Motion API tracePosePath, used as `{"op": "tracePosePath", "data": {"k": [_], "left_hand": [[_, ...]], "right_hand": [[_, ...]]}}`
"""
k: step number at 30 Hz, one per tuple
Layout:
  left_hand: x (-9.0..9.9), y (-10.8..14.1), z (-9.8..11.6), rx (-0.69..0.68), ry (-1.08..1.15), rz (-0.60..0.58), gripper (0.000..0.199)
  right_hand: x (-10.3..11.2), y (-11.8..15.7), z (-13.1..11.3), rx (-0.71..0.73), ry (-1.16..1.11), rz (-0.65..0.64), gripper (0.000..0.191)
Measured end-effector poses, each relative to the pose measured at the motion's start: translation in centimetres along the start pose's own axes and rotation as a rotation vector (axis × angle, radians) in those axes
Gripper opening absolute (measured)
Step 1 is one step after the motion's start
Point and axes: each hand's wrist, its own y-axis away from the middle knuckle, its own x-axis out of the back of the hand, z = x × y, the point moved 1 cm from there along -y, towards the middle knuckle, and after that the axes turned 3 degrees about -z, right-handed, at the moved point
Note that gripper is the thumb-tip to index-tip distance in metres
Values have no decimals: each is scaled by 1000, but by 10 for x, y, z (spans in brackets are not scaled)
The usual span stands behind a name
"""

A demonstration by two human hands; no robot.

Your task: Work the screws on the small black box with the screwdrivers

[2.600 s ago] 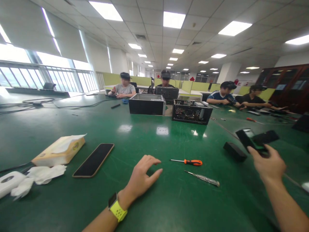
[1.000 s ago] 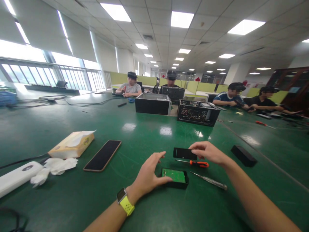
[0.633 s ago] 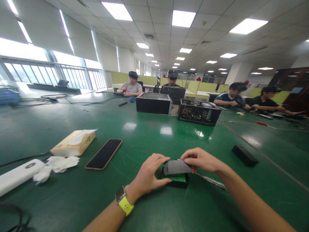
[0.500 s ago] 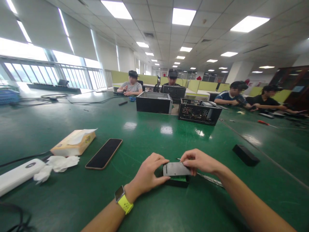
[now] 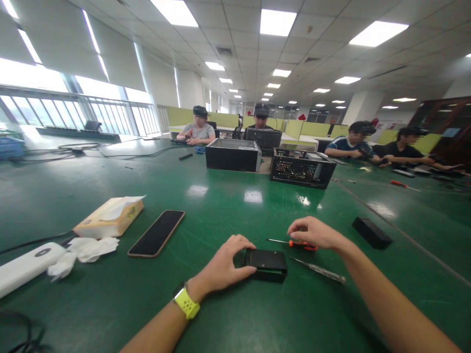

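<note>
A small black box (image 5: 268, 270) lies on the green tabletop. My left hand (image 5: 230, 262) grips its left end between thumb and fingers. A flat cover (image 5: 265, 257) rests on top of the box, and a thin strip of green shows beneath its front edge. My right hand (image 5: 312, 232) hovers over a red-handled screwdriver (image 5: 307, 246), fingers bent downward and apart from the thumb; whether they touch the handle I cannot tell. Closer to me lies a second screwdriver (image 5: 324, 272) with a clear, greyish handle, pointing toward the box.
Right of my hands is a black block (image 5: 372, 233). A phone (image 5: 157, 233), a tissue pack (image 5: 112, 215), crumpled tissues (image 5: 88, 250) and a white device (image 5: 33, 267) are on the left. Two computer cases (image 5: 233, 156) (image 5: 302, 169) stand farther back. Several people sit around the table.
The plate I was holding with both hands now lies flat on the box. My right hand has let go of it and moved up and right, over the red-handled screwdriver.
</note>
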Motion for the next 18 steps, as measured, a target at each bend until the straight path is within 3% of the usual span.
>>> {"op": "tracePosePath", "data": {"k": [4,8,13,18], "left_hand": [[0,1,-1,26,39,-27,39],[-1,1,-1,49,41,-37,40],[-3,-1,-2,46,24,-29,35],[-7,-1,-2,31,0,-8,36]], "right_hand": [[6,-9,39,-65,85,93,30],[-1,-8,57,-42,64,67,36],[0,4,54,17,-44,83,28],[33,20,25,100,-183,241,43]]}}
